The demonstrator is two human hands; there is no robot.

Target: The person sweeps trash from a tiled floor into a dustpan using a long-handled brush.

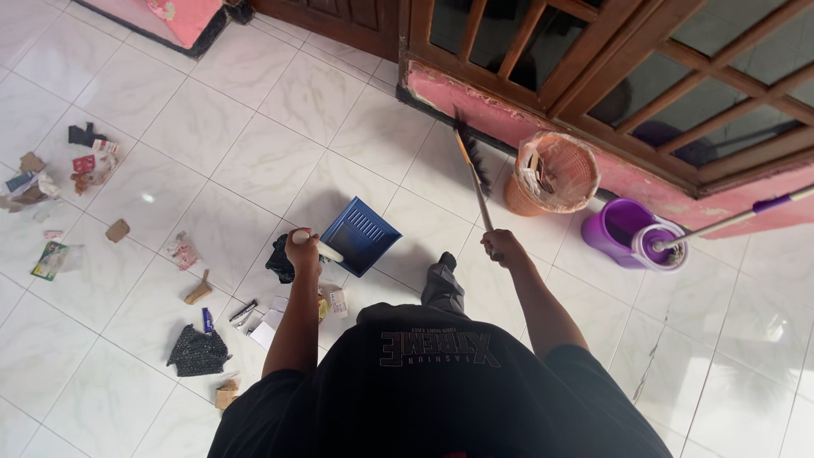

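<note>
My left hand (303, 251) grips the pale handle of a blue dustpan (363, 234), which hangs tilted just above the white tiled floor. My right hand (502, 247) is closed on the thin shaft of a broom (472, 161); its dark bristles point away from me, toward the base of the pink wall. A black scrap (279, 259) lies under my left hand. Small bits of paper and packaging (332, 303) sit by my left forearm.
An orange woven wastebasket (555, 174) stands against the wall, next to a purple mop bucket (632, 232) with a mop handle (746, 215) leaning right. Litter is scattered at the left: wrappers (51, 259), a dark cloth (197, 351), cardboard bits (117, 230).
</note>
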